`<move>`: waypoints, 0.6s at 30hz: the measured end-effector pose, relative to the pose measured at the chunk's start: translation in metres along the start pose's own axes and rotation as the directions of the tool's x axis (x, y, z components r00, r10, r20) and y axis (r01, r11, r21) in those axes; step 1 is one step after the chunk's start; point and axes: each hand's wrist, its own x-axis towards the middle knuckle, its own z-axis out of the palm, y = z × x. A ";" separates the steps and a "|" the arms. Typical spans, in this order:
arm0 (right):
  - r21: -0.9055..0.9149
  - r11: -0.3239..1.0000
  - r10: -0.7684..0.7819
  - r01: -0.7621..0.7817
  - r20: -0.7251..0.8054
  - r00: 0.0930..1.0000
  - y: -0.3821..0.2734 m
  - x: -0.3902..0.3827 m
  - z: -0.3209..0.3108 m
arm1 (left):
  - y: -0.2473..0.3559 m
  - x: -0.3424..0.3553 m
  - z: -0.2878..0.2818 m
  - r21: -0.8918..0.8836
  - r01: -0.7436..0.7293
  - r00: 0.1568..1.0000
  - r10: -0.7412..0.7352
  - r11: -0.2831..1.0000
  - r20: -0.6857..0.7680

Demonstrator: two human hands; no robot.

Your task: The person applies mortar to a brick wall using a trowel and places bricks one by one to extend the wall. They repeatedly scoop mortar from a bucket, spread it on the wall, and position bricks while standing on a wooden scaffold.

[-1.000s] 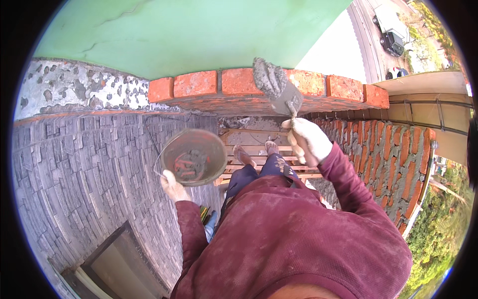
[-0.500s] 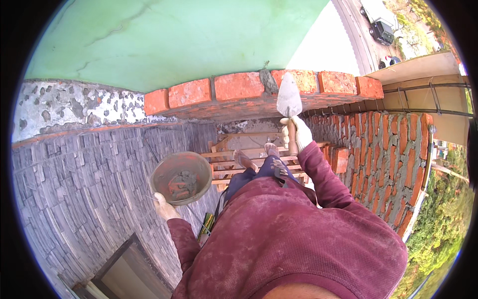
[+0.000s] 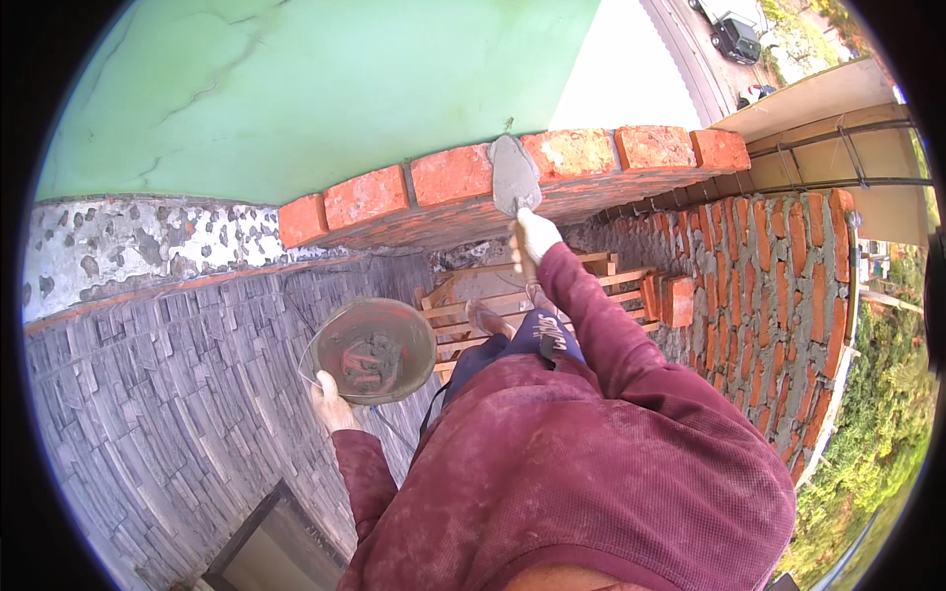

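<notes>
My gloved right hand (image 3: 535, 239) is closed around the handle of a pointed trowel (image 3: 514, 177). The trowel's blade, grey with mortar, lies over the gap between two bricks in the top course of a brick wall (image 3: 453, 175). On the left, my gloved left hand (image 3: 333, 404) grips the rim of a round bucket (image 3: 426, 345), which is tilted toward me. Wet grey mortar (image 3: 370, 360) with a reddish patch sits in the bottom of the bucket.
Wooden slats (image 3: 463, 325) lie under my feet. To the right stand loose bricks (image 3: 675, 301) beside a second brick wall (image 3: 778, 286) with rough mortar joints. A green cracked wall (image 3: 325, 89) rises beyond. Grey stone-patterned cladding (image 3: 197, 384) covers the left side.
The trowel has moved left from the brick face onto the joint, and its blade now shows grey mortar. The bucket has shifted slightly right in view, still in my left hand.
</notes>
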 end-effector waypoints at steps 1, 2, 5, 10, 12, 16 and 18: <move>-0.057 0.998 0.000 -0.001 -0.025 1.000 -0.012 -0.012 -0.012 | 0.001 -0.001 0.001 0.006 0.005 1.000 -0.005 1.000 -0.013; -0.140 0.989 -0.051 0.042 -0.060 0.997 -0.019 -0.010 -0.037 | 0.003 0.001 0.006 -0.005 -0.003 1.000 0.003 1.000 -0.002; -0.294 0.953 -0.114 0.067 -0.146 0.983 -0.049 -0.035 -0.077 | 0.002 -0.008 0.004 -0.026 0.004 1.000 -0.004 1.000 -0.013; -0.263 0.965 0.019 -0.008 0.036 0.999 -0.048 -0.040 -0.080 | 0.003 -0.010 0.006 -0.060 0.027 0.999 -0.030 0.998 -0.043; -0.310 0.950 -0.035 0.027 -0.020 0.999 -0.042 -0.038 -0.061 | 0.002 -0.003 0.020 -0.048 -0.004 1.000 0.005 0.999 0.017; -0.655 0.691 -0.450 0.306 -0.058 0.891 -0.033 -0.022 -0.082 | 0.011 0.011 0.052 0.118 -0.174 0.980 0.160 0.978 0.116; -0.910 0.221 -0.547 0.350 0.182 0.817 -0.036 -0.081 -0.075 | 0.031 -0.003 0.045 0.073 -0.183 0.970 0.169 0.980 0.173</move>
